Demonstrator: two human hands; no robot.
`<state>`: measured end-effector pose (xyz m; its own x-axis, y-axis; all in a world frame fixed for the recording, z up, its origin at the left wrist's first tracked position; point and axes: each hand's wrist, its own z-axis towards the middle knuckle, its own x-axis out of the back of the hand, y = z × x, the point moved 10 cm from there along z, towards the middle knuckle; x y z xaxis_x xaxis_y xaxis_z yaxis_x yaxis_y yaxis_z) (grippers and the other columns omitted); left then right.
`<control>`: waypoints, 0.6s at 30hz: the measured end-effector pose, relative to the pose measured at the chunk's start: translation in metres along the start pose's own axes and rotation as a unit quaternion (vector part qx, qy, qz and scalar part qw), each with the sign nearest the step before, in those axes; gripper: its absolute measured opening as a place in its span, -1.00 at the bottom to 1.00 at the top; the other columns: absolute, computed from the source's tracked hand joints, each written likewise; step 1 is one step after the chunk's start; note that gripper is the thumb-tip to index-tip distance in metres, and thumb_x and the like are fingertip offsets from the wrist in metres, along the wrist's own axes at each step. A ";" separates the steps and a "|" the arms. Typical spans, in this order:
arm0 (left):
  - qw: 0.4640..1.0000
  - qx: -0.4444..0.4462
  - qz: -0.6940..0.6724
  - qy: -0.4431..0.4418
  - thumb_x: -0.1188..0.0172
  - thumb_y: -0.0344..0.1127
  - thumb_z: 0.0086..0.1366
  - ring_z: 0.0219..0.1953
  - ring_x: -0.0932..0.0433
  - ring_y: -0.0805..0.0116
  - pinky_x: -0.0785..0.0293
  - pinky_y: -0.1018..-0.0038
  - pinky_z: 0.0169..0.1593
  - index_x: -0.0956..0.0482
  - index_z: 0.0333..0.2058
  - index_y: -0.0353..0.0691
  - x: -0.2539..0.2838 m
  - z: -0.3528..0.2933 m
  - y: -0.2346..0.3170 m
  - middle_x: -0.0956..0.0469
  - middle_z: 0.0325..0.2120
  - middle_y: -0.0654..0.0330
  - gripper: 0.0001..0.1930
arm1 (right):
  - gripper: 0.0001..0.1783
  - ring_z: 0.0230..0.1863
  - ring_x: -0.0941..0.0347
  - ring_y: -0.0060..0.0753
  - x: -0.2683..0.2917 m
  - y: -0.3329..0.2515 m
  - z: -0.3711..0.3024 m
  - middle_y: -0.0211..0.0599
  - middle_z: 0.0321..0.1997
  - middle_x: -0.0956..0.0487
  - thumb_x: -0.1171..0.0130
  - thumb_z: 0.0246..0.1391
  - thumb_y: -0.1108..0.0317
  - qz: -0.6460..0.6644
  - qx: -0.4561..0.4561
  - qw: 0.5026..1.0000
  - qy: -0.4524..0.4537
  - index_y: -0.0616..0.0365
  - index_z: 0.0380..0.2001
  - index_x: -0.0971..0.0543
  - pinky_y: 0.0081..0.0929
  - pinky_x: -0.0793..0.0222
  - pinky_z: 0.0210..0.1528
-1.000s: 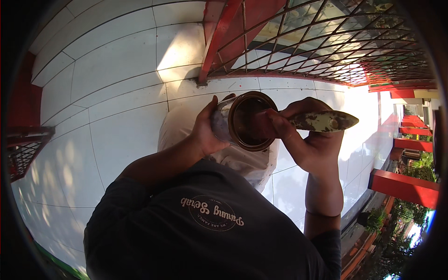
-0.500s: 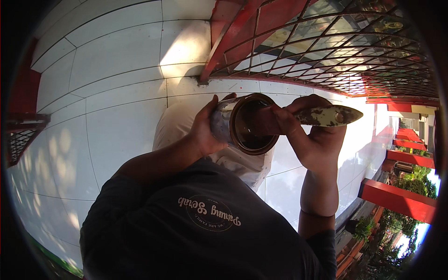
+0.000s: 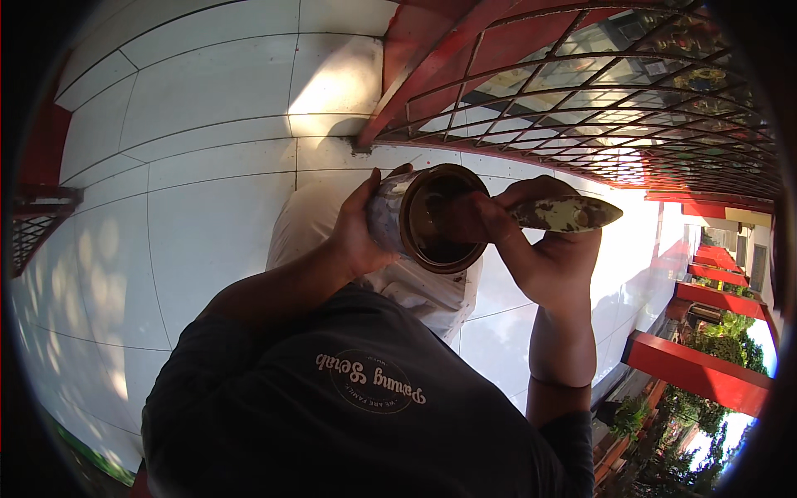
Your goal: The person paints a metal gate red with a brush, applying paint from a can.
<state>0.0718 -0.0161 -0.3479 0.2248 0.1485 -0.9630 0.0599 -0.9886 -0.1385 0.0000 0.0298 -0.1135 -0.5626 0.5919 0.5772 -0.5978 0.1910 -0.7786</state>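
Brush (image 3: 552, 215) further left inside can rim (image 3: 404, 217)

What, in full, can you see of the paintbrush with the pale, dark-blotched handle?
The paintbrush has a pale yellowish handle, possibly painted wood, blotched dark, tapering rightward to a point. Its shadowed, dark reddish head reaches into the mouth of the brown-rimmed cylindrical can. The bare right hand grips it; bristle detail is lost in shadow.

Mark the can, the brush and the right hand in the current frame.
can (image 3: 388, 214): head view, on its outer side wall
brush (image 3: 558, 214): head view, on its blotchy handle
right hand (image 3: 553, 267): head view, near the base of the thumb
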 end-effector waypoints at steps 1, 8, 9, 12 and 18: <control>1.000 -0.002 -0.001 -0.001 0.21 0.17 0.47 0.24 -0.39 0.08 -0.31 -0.11 0.23 -0.39 0.20 0.09 -0.001 0.000 0.001 -0.43 0.21 0.18 -0.51 | -0.86 -0.45 -0.58 -0.63 0.004 -0.003 0.001 -0.35 -0.49 -0.64 -0.41 -0.04 0.50 0.027 0.000 1.000 0.015 0.20 -0.43 -0.61 -0.62 -0.45 -0.41; 1.000 -0.013 0.004 -0.028 0.21 0.17 0.47 0.27 -0.36 0.07 -0.32 -0.11 0.23 -0.36 0.22 0.09 -0.008 0.002 0.001 -0.40 0.23 0.17 -0.50 | -0.92 -0.39 -0.62 -0.58 -0.008 -0.013 0.003 -0.37 -0.43 -0.65 -0.35 0.01 0.59 -0.037 0.049 0.997 -0.038 0.26 -0.41 -0.62 -0.65 -0.50 -0.34; 0.999 -0.015 -0.005 -0.034 0.21 0.17 0.47 0.27 -0.36 0.07 -0.32 -0.11 0.23 -0.36 0.22 0.09 -0.008 0.002 0.001 -0.39 0.24 0.17 -0.50 | -0.90 -0.40 -0.62 -0.59 0.000 -0.008 0.003 -0.35 -0.44 -0.65 -0.37 -0.01 0.57 0.034 0.010 0.999 -0.001 0.25 -0.42 -0.62 -0.63 -0.49 -0.35; 0.999 -0.007 0.000 -0.039 0.21 0.18 0.47 0.27 -0.36 0.07 -0.33 -0.10 0.22 -0.36 0.22 0.10 -0.009 0.002 0.002 -0.39 0.24 0.17 -0.50 | -0.88 -0.41 -0.62 -0.60 0.006 0.004 0.003 -0.32 -0.46 -0.66 -0.40 -0.07 0.54 0.162 -0.055 0.984 0.056 0.23 -0.44 -0.62 -0.62 -0.49 -0.37; 0.999 -0.022 -0.003 -0.028 0.19 0.17 0.47 0.25 -0.38 0.07 -0.33 -0.11 0.21 -0.38 0.19 0.09 -0.007 -0.001 0.006 -0.40 0.23 0.16 -0.51 | -0.88 -0.40 -0.61 -0.57 -0.001 -0.007 0.003 -0.31 -0.42 -0.65 -0.36 -0.04 0.59 0.052 0.030 0.998 0.009 0.27 -0.39 -0.62 -0.63 -0.49 -0.35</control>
<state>0.0714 -0.0227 -0.3421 0.1695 0.1510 -0.9739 0.1032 -0.9855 -0.1348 0.0033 0.0257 -0.1077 -0.6135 0.6208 0.4880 -0.5692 0.0808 -0.8182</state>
